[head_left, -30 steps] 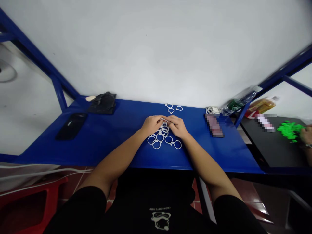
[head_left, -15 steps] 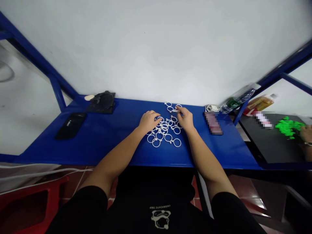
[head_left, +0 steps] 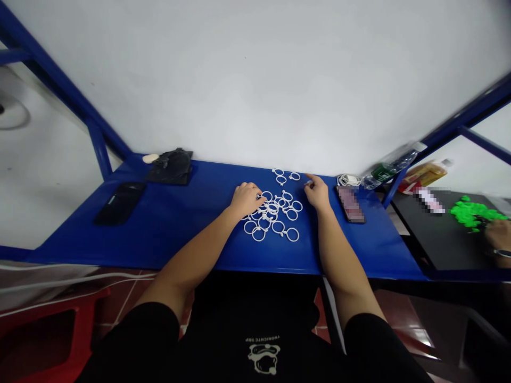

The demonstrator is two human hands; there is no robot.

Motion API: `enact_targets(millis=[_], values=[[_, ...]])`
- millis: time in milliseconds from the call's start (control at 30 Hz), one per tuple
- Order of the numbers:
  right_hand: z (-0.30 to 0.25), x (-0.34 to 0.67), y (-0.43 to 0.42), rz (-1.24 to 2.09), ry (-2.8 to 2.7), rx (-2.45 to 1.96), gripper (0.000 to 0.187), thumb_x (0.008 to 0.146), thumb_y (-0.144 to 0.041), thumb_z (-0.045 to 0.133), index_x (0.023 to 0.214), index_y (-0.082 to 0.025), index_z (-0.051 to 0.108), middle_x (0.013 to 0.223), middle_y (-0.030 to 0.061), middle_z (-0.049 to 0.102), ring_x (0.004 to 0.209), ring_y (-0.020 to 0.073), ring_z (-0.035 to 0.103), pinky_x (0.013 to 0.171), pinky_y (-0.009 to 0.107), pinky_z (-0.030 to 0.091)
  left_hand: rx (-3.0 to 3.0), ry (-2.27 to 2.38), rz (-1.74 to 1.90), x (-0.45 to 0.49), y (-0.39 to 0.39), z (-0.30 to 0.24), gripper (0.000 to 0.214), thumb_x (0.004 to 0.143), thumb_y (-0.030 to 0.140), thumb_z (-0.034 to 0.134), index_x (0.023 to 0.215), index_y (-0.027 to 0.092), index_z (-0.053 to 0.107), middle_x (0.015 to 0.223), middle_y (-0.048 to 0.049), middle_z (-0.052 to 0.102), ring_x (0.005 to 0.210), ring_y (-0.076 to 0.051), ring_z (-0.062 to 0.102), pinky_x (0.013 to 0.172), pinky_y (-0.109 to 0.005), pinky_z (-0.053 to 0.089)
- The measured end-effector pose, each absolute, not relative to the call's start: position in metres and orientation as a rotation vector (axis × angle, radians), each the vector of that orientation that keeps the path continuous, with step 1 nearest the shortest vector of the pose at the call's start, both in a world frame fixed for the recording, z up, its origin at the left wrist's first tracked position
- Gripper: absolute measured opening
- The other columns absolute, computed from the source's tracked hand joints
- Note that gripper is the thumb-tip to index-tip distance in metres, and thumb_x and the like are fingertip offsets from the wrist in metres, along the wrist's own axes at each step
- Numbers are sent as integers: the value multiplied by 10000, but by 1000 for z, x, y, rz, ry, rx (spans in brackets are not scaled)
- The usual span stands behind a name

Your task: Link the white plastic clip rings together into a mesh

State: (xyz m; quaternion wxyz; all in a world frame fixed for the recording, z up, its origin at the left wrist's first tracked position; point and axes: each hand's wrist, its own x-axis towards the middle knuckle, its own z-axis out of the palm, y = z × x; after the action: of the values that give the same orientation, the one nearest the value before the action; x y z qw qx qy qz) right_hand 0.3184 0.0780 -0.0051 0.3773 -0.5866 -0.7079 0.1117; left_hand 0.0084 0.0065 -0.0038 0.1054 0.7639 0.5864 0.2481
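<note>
Here's the head view, and you have both hands over the blue table [head_left: 199,229], one on either side of a loose heap of white rings [head_left: 272,208]. Your left hand [head_left: 246,200] is the nearer one: it sits right against the heap's left edge, fingers curled down over the outermost rings. Whether those fingers grip a ring or merely rest there, you can't tell from here, as the back of the hand covers them.

Over to your right hand [head_left: 315,190], and it's clear of the heap, out to the right and a little farther toward the wall [head_left: 247,85]. Thumb and fingers come close together with a pale sliver at the tips; whether that's a ring in a pinch can't be made out.

Now the key relation: from your right hand the heap lies left and back toward your body, with a strip of bare blue between. The rings are round, so no long axis to speak of, only small knobs pointing every which way. Beyond the heap, near the wall, lie three separate rings [head_left: 281,181], the rightmost just left of your right fingertips.
</note>
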Motion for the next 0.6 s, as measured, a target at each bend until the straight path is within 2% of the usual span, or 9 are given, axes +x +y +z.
enact_targets(millis=[133, 267, 467, 600], values=[[-9, 318, 80, 358, -1754, -1475, 622, 764, -165, 546, 1367, -125, 694, 1057, 125, 783, 902, 244, 722, 956, 464, 611, 2251, 1710, 777, 9, 6, -2, 77, 922, 299, 741, 913, 237, 786, 1114, -95, 760, 1058, -300, 627, 981, -462, 483], [-10, 314, 79, 323, -1806, -1409, 607, 801, -176, 546, 1395, -141, 664, 1244, 155, 755, 916, 236, 718, 958, 460, 613, 2240, 1684, 811, 10, 5, 0, 85, 942, 279, 709, 888, 239, 761, 1039, -74, 763, 1015, -278, 646, 976, -450, 481], [-10, 317, 79, 212, -1948, -1397, 576, 793, -215, 624, 1361, -155, 697, 1281, 159, 730, 1091, 302, 696, 1043, 509, 578, 2215, 1660, 828, 11, 5, 5, 95, 939, 273, 719, 857, 233, 745, 1004, -71, 768, 1001, -286, 678, 977, -462, 485], [-10, 319, 79, 246, -1958, -1407, 575, 781, -219, 674, 1349, -147, 708, 1330, 182, 691, 1157, 321, 685, 1078, 519, 556, 2196, 1619, 881, 10, 6, 7, 106, 967, 245, 670, 903, 232, 752, 940, -49, 790, 911, -241, 721, 902, -388, 517]])
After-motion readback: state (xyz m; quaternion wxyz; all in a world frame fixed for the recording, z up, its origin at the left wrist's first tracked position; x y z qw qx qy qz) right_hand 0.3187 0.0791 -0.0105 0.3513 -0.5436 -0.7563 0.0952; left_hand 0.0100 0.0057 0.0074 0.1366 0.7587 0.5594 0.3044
